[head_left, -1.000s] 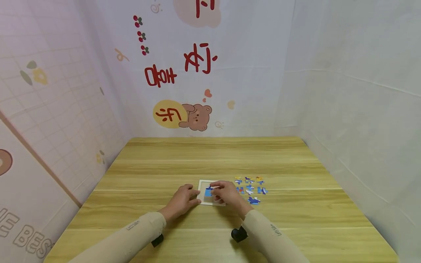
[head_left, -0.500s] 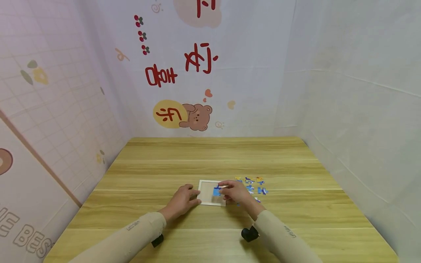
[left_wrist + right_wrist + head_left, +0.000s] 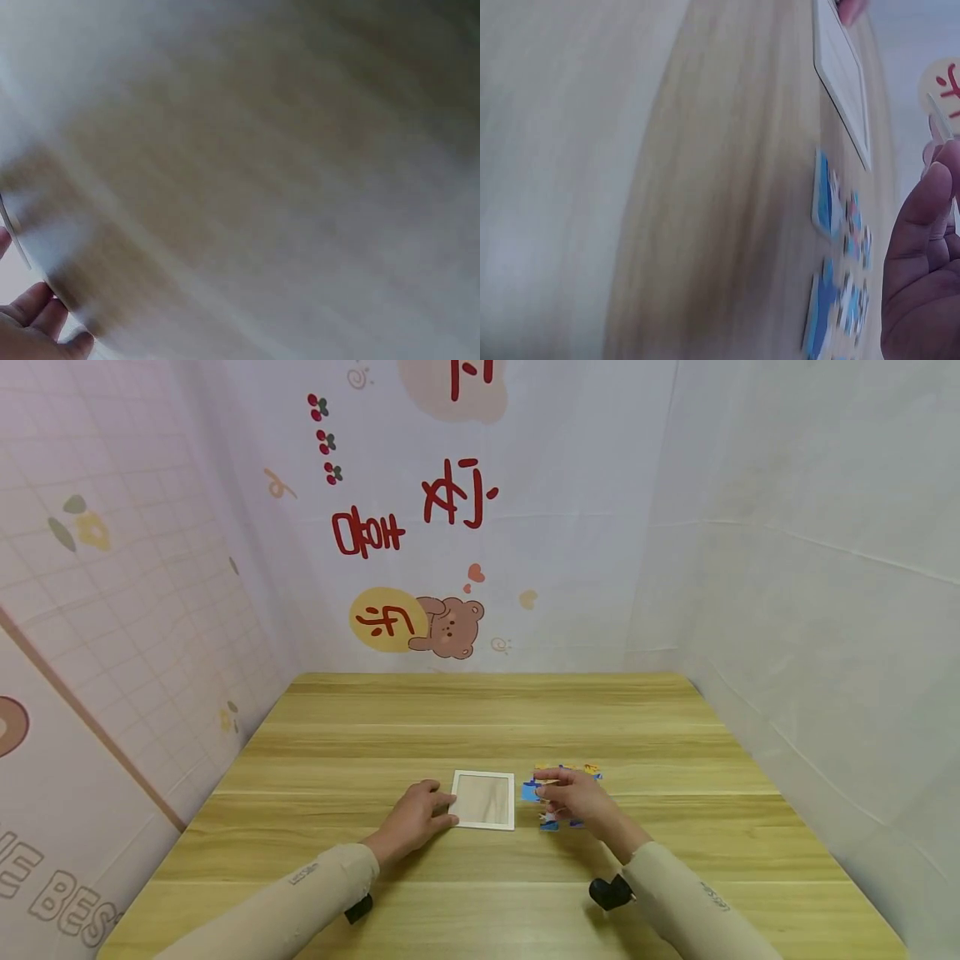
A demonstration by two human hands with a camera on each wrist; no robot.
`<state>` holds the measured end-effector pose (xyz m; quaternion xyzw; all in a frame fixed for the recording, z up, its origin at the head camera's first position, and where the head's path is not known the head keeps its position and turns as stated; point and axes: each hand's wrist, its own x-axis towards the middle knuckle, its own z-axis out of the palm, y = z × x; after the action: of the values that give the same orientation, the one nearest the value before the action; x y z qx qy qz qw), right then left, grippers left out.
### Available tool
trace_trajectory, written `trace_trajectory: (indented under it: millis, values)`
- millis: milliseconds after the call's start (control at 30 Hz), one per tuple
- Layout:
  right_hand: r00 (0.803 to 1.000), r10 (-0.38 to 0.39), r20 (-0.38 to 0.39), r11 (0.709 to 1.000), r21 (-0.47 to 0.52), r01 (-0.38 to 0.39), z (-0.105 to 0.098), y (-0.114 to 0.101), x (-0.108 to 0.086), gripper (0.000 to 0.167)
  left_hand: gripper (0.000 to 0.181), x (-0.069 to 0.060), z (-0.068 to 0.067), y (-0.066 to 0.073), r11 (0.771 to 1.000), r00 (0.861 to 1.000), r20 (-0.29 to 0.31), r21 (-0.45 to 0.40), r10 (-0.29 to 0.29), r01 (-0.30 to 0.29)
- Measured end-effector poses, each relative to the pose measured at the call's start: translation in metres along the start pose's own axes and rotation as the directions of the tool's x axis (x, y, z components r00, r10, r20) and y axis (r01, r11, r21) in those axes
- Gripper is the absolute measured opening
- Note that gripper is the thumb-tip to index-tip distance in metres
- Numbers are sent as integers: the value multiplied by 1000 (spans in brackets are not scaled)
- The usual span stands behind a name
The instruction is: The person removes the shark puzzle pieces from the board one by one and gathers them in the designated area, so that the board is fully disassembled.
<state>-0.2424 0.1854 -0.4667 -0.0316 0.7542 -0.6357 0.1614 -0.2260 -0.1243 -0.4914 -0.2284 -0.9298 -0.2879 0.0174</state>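
Note:
My right hand (image 3: 585, 802) pinches a blue jigsaw piece (image 3: 531, 792) between thumb and fingers, held up right of a white square puzzle frame (image 3: 483, 827). In the right wrist view the piece appears edge-on as a thin pale strip (image 3: 939, 116) above the fingertips. Nothing lies inside the frame. At the frame's left border, my left hand (image 3: 415, 817) touches the rim with thumb and fingertips spread apart. The left wrist view shows only part of that left hand (image 3: 34, 330) in its lower left corner.
Loose jigsaw pieces (image 3: 550, 822) lie on the wooden table (image 3: 375, 727) around and under the right hand, which hides several of them. More pieces (image 3: 823, 196) show in the right wrist view. Patterned fabric walls (image 3: 585, 568) stand behind and at both sides.
My right hand has carried the blue jigsaw piece rightward, from over the frame to beyond its right border, above the loose pieces. The left hand and frame have stayed put.

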Motion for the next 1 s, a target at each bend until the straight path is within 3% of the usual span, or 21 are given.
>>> trace_trajectory:
  millis: [200,400,733,1000]
  values:
    - [1000,7,-25,1000,-6,-7,-27,6,-9,43,37,-1,-3,5,1000,1000,-10,29,6,-6]
    - [1000,8,-17,1000,5,-8,-54,13,-21,48,38,-1,-4,4,999,1000,-8,20,-26,26]
    - [998,24,-52,1000,3,-24,-88,28,-35,47,37,-2,-4,1,999,1000,-15,44,-18,18]
    - [998,53,21,999,11,-53,-106,41,-41,46,37,-2,-2,1,999,1000,-14,33,-3,4]
